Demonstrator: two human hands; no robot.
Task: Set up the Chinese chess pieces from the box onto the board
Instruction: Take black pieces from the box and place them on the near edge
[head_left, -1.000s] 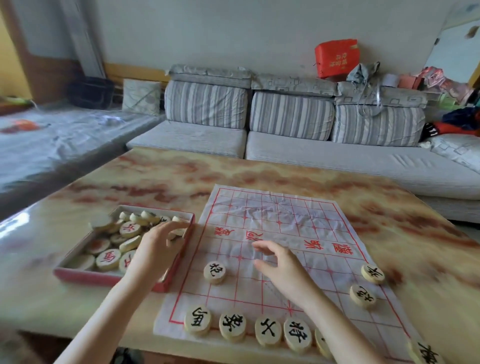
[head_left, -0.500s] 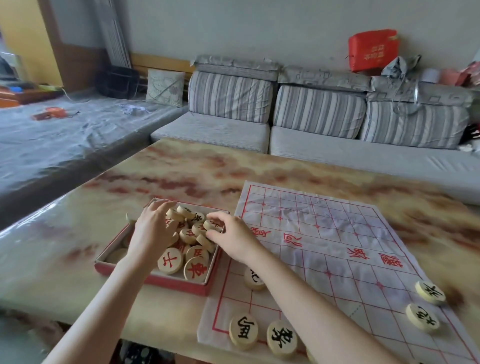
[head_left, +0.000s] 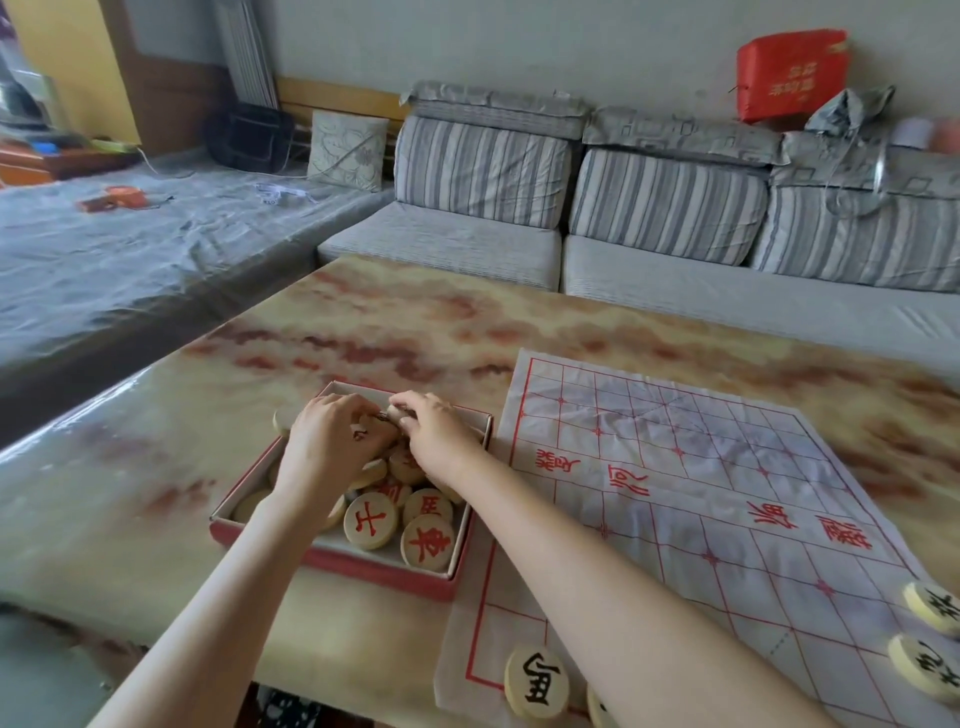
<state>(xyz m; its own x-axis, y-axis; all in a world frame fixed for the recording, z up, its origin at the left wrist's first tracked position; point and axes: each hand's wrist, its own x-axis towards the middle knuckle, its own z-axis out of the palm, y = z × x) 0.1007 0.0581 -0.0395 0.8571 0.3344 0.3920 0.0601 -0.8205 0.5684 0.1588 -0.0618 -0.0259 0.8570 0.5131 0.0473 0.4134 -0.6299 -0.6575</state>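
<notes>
A shallow red box (head_left: 332, 564) sits on the table left of the cloth board (head_left: 675, 467) and holds several round wooden chess pieces. Two near pieces with red characters (head_left: 370, 520) (head_left: 428, 543) lie face up. Both hands are at the box's far end. My left hand (head_left: 332, 447) curls over the pile with a piece under its thumb. My right hand (head_left: 436, 436) pinches a piece at its fingertips, close against the left hand. Black-lettered pieces stand on the board's near left corner (head_left: 536, 682) and its right edge (head_left: 932, 605) (head_left: 924, 670).
The marbled tabletop (head_left: 363, 338) stretches beyond the box and board, with its left edge running diagonally. A striped grey sofa (head_left: 519, 234) stands behind the table. My right forearm crosses the board's near left corner.
My right hand left the board and went into the box beside my left hand. Both hands then shifted to the box's far end. The view swung left.
</notes>
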